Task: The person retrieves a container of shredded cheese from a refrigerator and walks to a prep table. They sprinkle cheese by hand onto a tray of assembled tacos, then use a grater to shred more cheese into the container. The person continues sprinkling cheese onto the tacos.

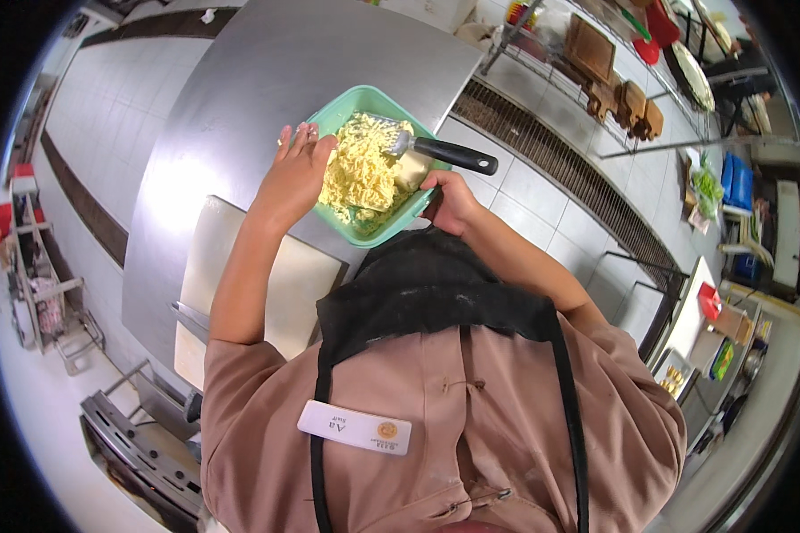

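A light green plastic tub [362, 94] is tilted near the edge of the steel table, full of yellow shreds [360, 173] that look like grated cheese. A pale block [412, 169] lies among them on the right. Across the tub rests a metal kitchen tool with a black handle [458, 155], seemingly a hand grater, its head partly buried. My left hand [300, 173] is at the tub's left rim, fingers stretched out, yellow bits on the fingertips. My right hand [452, 202] grips the tub's right rim, its thumb on top and its other fingers mostly hidden.
On the steel table [240, 89] lies a white cutting board [280, 258], with a knife [189, 315] partly hidden beside my left forearm. A wire rack with wooden boards [588, 49] stands at the far right. A floor drain grate [560, 142] runs along the table's right side.
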### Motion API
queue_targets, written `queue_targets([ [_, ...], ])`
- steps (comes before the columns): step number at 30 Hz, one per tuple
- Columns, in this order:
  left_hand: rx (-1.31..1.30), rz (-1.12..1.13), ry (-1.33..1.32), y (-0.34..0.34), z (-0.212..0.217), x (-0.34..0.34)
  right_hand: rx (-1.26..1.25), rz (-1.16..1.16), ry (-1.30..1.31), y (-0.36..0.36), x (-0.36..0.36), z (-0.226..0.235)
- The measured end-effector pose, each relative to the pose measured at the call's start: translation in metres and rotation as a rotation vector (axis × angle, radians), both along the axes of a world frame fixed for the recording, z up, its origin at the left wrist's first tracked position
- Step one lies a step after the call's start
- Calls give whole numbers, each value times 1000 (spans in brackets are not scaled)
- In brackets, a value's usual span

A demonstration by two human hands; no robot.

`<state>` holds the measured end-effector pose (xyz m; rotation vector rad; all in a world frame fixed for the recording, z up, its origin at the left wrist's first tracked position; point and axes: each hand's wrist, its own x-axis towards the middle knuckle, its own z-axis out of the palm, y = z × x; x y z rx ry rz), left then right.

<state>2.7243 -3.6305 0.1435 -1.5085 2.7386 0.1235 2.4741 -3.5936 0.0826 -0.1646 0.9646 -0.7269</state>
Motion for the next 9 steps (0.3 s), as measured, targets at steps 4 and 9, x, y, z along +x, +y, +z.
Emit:
queue_targets([
  [4,13,-87,107,-21,-3,11,-36,-143,7,11,15,-18],
  [9,-104,-193,247,-38,10,19,-78,-223,46,15,19,-13],
])
